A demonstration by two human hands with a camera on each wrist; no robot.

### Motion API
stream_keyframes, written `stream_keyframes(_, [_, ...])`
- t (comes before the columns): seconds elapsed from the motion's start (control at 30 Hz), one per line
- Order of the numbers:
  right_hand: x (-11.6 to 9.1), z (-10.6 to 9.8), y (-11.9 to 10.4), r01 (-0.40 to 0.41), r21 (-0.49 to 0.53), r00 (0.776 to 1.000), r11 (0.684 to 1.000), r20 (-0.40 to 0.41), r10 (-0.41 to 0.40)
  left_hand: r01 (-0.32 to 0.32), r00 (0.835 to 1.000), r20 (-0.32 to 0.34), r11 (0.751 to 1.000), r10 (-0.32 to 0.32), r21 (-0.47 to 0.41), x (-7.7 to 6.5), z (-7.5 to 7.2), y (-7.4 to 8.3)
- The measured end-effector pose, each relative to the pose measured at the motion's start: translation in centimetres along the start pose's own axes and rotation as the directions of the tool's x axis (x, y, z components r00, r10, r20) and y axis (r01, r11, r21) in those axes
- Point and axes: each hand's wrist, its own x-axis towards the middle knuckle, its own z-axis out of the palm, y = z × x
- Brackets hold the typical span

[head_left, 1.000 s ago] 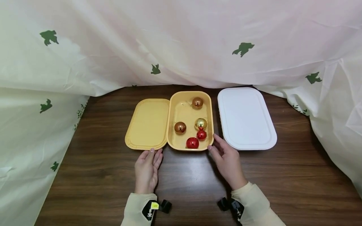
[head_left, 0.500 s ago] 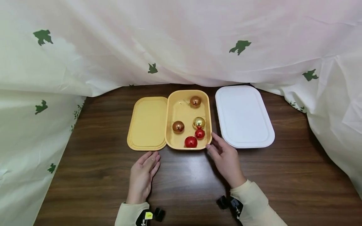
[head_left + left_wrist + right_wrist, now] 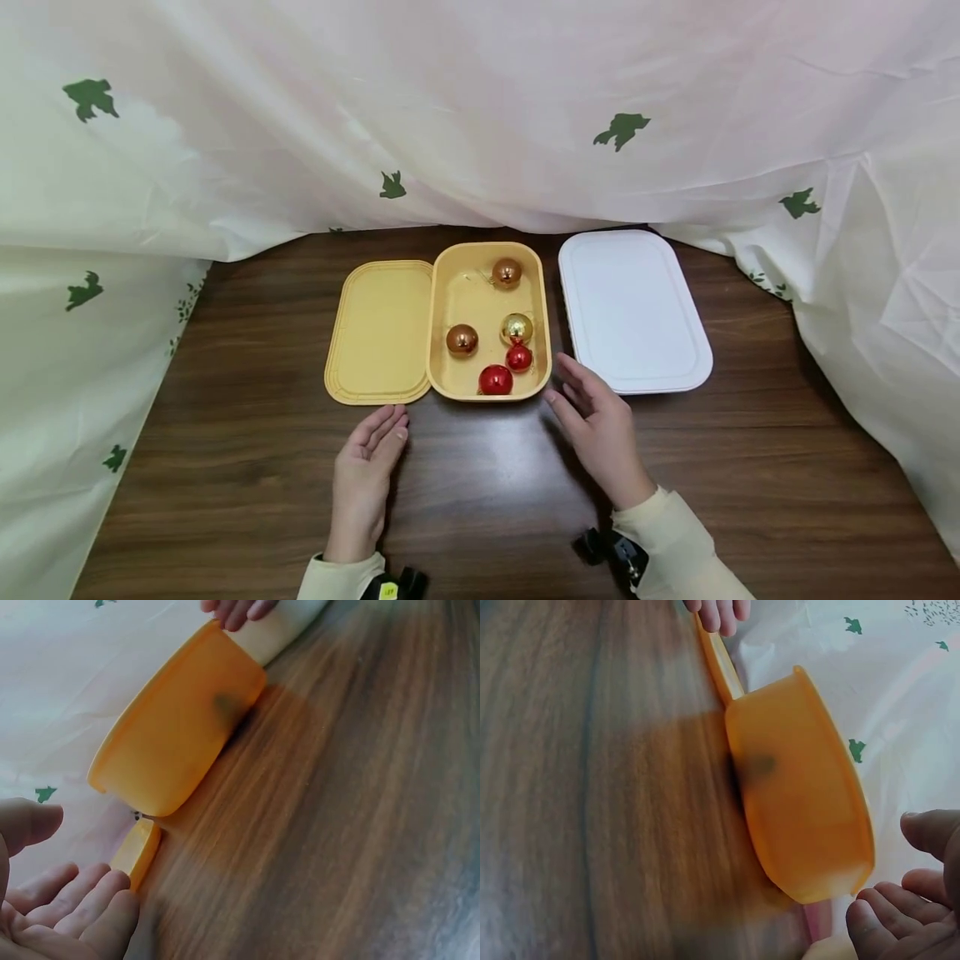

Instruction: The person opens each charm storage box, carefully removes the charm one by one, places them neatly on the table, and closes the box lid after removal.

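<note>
A yellow plastic box [image 3: 480, 292] sits uncovered on the table, with two brown baubles, a gold bauble [image 3: 517, 328] and two red baubles inside, one of them a larger red bauble [image 3: 496, 380]. Its yellow lid [image 3: 382, 333] lies flat against the box's left side. Just below the lid's near edge is my left hand [image 3: 366, 475], fingers loosely extended and holding nothing. My right hand [image 3: 600, 429] is beside the box's near right corner, thumb and fingers apart, with a small gap to the rim. Both wrist views show the box's outer wall [image 3: 187, 720] near relaxed fingers.
To the right of the box stands a white lidded container [image 3: 637, 312]. A pale curtain with green bird prints [image 3: 480, 108] hangs behind and along both sides of the dark wooden table [image 3: 480, 500].
My left hand has let go of the lid's near edge and drawn back down and left. My right hand has come off the box's corner. The camera view has shifted slightly.
</note>
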Motion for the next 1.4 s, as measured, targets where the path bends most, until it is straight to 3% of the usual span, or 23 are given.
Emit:
stream_keyframes(0.2, [-1.0,-1.0,-0.3,0.031,0.018,0.999,0.999,-0.042,-0.030,-0.127,0.992,0.012,0.987,0.126,0.098,-0.5,0.7,0.0])
stream_keyframes(0.47, [-2.1,-2.6,-0.7,0.038,0.071,0.994,0.997,-0.103,-0.031,-0.267,0.963,0.075,0.943,0.257,0.196,-1.0,1.8,0.5])
stream_keyframes(0.7, [-2.5,-3.8,-1.1,0.043,0.078,0.988,0.996,-0.149,-0.031,-0.342,0.939,0.107,0.917,0.327,0.204,-1.4,2.4,1.1])
stream_keyframes(0.83, [-2.6,-5.0,-1.1,0.066,0.048,0.981,0.997,-0.186,-0.056,-0.394,0.917,0.147,0.899,0.370,0.191,-1.5,3.1,1.5])
stream_keyframes(0.97, [-2.4,-6.2,-0.9,0.090,0.012,0.975,0.996,-0.205,-0.085,-0.430,0.899,0.179,0.883,0.399,0.189,-1.5,3.8,1.8])
stream_keyframes(1.4, [-2.2,-9.6,0.0,0.022,-0.143,0.962,0.989,-0.265,-0.060,-0.473,0.876,0.254,0.836,0.411,0.278,-1.9,6.3,2.5])
